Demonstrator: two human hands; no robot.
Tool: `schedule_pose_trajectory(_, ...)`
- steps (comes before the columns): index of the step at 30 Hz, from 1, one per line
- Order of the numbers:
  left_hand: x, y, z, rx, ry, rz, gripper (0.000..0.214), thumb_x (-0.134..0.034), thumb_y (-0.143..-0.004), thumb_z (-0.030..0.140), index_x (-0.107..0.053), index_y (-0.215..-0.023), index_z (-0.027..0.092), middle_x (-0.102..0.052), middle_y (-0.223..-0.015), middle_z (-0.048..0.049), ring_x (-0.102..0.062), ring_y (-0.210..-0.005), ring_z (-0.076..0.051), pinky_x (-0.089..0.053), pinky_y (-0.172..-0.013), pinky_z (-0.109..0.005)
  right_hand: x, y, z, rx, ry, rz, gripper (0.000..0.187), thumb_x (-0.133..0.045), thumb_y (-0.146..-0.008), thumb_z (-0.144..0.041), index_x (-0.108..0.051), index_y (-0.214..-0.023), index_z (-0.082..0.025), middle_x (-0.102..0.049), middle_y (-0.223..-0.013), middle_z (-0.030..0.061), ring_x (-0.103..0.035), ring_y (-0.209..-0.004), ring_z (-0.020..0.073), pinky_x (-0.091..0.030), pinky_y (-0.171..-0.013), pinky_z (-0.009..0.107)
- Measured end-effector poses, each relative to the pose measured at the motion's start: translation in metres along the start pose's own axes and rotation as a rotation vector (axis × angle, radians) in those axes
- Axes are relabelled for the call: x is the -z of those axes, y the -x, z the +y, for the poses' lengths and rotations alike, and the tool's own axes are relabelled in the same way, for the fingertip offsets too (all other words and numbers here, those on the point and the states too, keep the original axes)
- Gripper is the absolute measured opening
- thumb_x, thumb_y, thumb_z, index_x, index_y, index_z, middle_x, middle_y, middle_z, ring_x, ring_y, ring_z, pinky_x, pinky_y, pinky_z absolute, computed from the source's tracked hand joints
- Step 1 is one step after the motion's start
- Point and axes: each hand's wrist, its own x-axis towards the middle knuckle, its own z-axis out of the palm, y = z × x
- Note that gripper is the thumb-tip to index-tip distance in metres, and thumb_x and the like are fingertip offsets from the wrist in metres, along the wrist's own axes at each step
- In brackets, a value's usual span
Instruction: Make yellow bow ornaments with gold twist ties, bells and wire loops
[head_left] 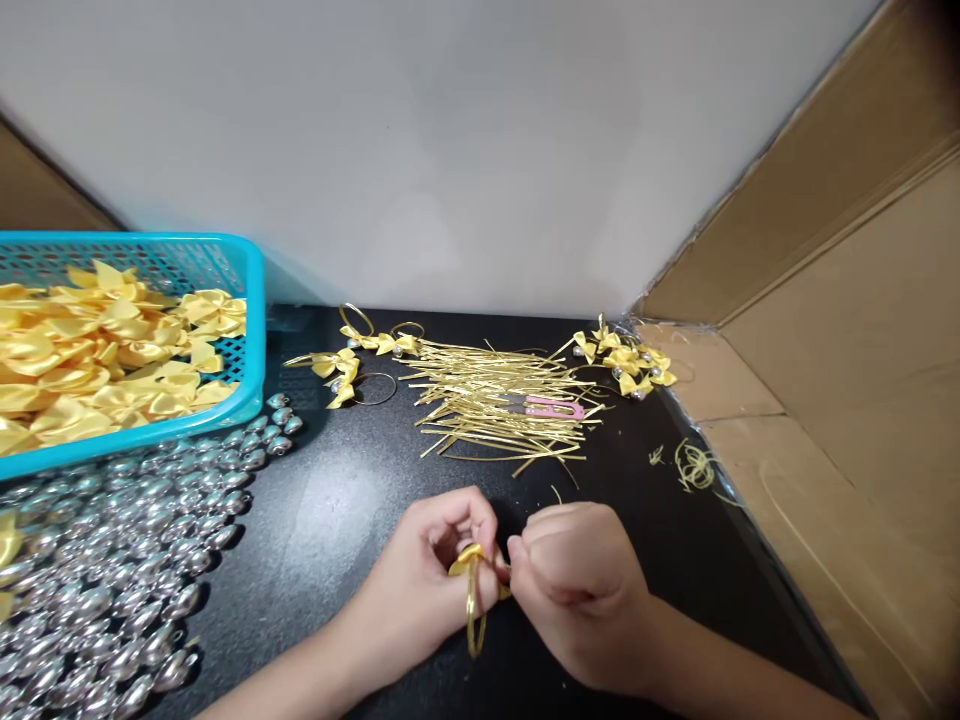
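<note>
Your left hand (431,575) is curled shut around a yellow satin bow (469,556), near you at the middle of the black table (337,500). A gold wire loop (474,625) hangs from the bow, below your fingers. Your right hand (581,595) is closed too, its thumb and forefinger pinched against the wire just beside the bow.

The likely trouble is in that pinch. The wire looks thin and the satin slick, so a hard pull could kink the loop or drag the bow off-centre. A loose hold could let the wire end spring free. The heap of silver beads (97,580) lies close to your left forearm, and a sweep of the arm could scatter them. The pile of gold wire strips (495,400) farther off could snag and tangle.

Your knuckles hide the point where the wire meets the bow, so I cannot tell whether a bead sits there. The pink object (555,407) in the strips is half buried and cannot be identified. The blue basket (255,330) of bows is cut off at the left.
</note>
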Motion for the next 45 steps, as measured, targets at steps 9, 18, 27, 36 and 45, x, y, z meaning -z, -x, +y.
schedule_pose_trajectory(9,-0.003,-0.001,-0.002,0.070,0.190,-0.083,0.018,-0.060,-0.061,0.000,-0.055,-0.064,0.017,-0.067,-0.057,0.0033,-0.055,-0.054,-0.009,-0.041,-0.056,-0.020,0.014,-0.011,0.011,-0.151,-0.164,0.102,0.047,-0.049,-0.078,-0.008,-0.011,-0.056,-0.022,-0.015,-0.049,-0.0088,-0.017,-0.043,0.0060,-0.017,-0.043,0.024)
schedule_pose_trajectory(18,0.001,0.000,0.000,0.082,0.292,-0.075,0.013,-0.071,-0.071,0.018,-0.058,-0.070,0.016,-0.070,-0.064,0.0000,-0.055,-0.057,-0.010,-0.042,-0.058,-0.022,0.020,-0.014,0.016,-0.385,-0.310,0.023,0.045,-0.056,-0.077,-0.018,-0.017,-0.053,-0.022,-0.019,-0.050,-0.0099,-0.019,-0.047,0.0065,-0.020,-0.044,0.022)
schedule_pose_trajectory(27,0.002,0.001,0.002,0.080,0.400,-0.101,0.016,-0.072,-0.073,0.026,-0.060,-0.076,0.016,-0.073,-0.076,-0.0048,-0.057,-0.064,-0.014,-0.043,-0.065,-0.027,0.027,-0.018,0.020,-0.463,-0.314,0.027,0.042,-0.057,-0.077,-0.023,-0.023,-0.053,-0.022,-0.024,-0.051,-0.0093,-0.022,-0.048,0.0071,-0.022,-0.045,0.022)
schedule_pose_trajectory(36,0.004,0.001,-0.003,0.036,0.414,-0.102,0.021,-0.073,-0.076,0.033,-0.059,-0.080,0.017,-0.074,-0.081,-0.0055,-0.058,-0.064,-0.013,-0.043,-0.066,-0.027,0.040,-0.020,0.024,-0.516,-0.238,-0.005,0.037,-0.057,-0.081,-0.029,-0.032,-0.055,-0.021,-0.028,-0.053,-0.0079,-0.025,-0.051,0.0086,-0.021,-0.046,0.023)
schedule_pose_trajectory(45,0.004,0.000,-0.004,0.007,0.394,-0.071,0.019,-0.071,-0.080,0.033,-0.062,-0.080,0.017,-0.066,-0.098,-0.0043,-0.058,-0.075,-0.014,-0.045,-0.071,-0.027,0.055,-0.026,0.011,-0.400,0.133,-0.085,0.029,-0.054,-0.084,-0.024,-0.040,-0.059,-0.020,-0.040,-0.056,-0.0054,-0.038,-0.055,0.0108,-0.032,-0.053,0.025)
